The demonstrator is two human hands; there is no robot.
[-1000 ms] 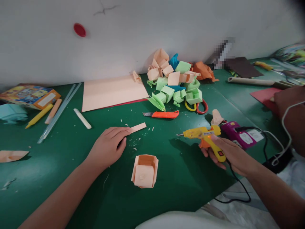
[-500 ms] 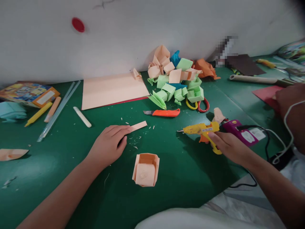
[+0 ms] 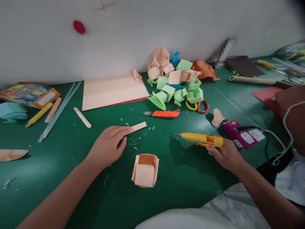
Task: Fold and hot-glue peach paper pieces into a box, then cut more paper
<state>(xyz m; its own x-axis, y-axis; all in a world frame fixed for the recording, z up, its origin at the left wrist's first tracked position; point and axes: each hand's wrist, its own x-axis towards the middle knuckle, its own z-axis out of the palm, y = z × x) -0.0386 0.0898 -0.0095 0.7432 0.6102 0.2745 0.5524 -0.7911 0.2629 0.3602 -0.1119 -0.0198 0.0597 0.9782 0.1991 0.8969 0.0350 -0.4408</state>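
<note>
My left hand rests on the green table with its fingers closed over one end of a peach paper strip; the other end sticks out to the right. In my right hand is a yellow hot glue gun, held above the table with its metal nozzle pointing left. Most of its handle is hidden by my fingers. Between my hands, closer to me, stands a small folded peach paper box, its open top facing up. Beyond the strip lies an orange utility knife, blade out.
Folded paper pieces are heaped by the wall beside scissors. A peach sheet lies at the back. Clear glue sticks and markers are left. A purple power box with cables sits right, near another person's arm.
My right hand has moved the glue gun slightly toward me and rolled it, so its top faces up and the handle is hidden. My left hand and the strip have stayed put.
</note>
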